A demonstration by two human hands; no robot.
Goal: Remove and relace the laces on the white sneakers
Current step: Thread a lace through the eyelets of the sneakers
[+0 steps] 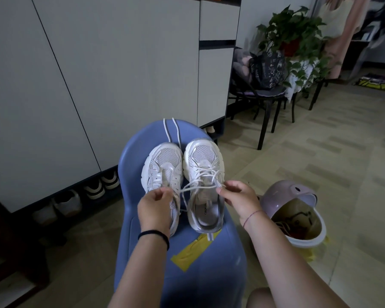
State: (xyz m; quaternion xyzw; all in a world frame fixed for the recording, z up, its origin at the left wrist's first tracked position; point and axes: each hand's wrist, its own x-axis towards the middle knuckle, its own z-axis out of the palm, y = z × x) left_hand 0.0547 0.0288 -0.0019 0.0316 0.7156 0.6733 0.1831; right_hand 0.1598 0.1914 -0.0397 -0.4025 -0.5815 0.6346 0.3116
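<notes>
Two white sneakers stand side by side, toes pointing away, on a blue stool (129,165). The left sneaker (162,165) has no lace in its eyelets. A loose white lace (166,131) lies on the stool beyond its toe. The right sneaker (206,170) is laced, and its lace (198,186) stretches across between my hands. My left hand (156,204) pinches one end of that lace over the left sneaker's heel. My right hand (238,196) pinches the other end beside the right sneaker's tongue.
A yellow tape strip (187,250) is stuck on the stool seat. A pink helmet (291,201) lies on the floor at the right. Grey cabinets (98,74) with shoes beneath stand at the left. Black chairs (267,101), a bag and a potted plant (291,34) stand behind.
</notes>
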